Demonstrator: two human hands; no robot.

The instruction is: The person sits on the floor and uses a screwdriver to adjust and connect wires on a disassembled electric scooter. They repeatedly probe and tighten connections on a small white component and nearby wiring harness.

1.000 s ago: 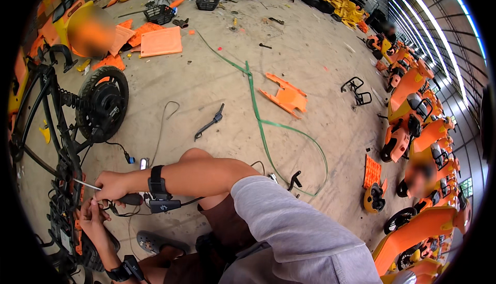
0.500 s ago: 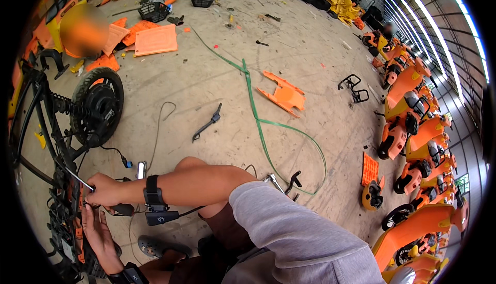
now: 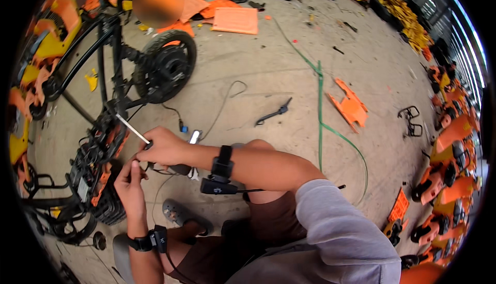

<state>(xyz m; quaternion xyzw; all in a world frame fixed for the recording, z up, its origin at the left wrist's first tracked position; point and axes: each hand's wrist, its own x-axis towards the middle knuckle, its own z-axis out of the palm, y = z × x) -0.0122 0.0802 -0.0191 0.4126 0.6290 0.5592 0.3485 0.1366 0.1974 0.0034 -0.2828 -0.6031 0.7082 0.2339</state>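
My right hand (image 3: 161,147) is closed round a screwdriver (image 3: 133,130), its pale shaft pointing up and left toward a stripped black scooter frame (image 3: 101,72). Just below it, my left hand (image 3: 130,183) has thumb and fingers drawn together. What they pinch, if anything, is too small to make out. Thin dark cables run by the fingertips. A black grip-like part (image 3: 181,169) shows under my right wrist. Beside both hands lies the frame's open body, with a mass of wiring (image 3: 95,152) and orange pieces.
On the floor lie a black lever-like part (image 3: 273,114), a green strap (image 3: 320,103), an orange panel (image 3: 351,105) and a black metal rack (image 3: 411,118). The rear wheel (image 3: 168,67) stands beyond the frame. Orange scooters (image 3: 454,134) line the right side; plastic panels (image 3: 235,20) lie at the back.
The view has swung, so the scene sits farther right. Both hands have drawn back a little from the frame. My left fingers, stretched out before, have curled together.
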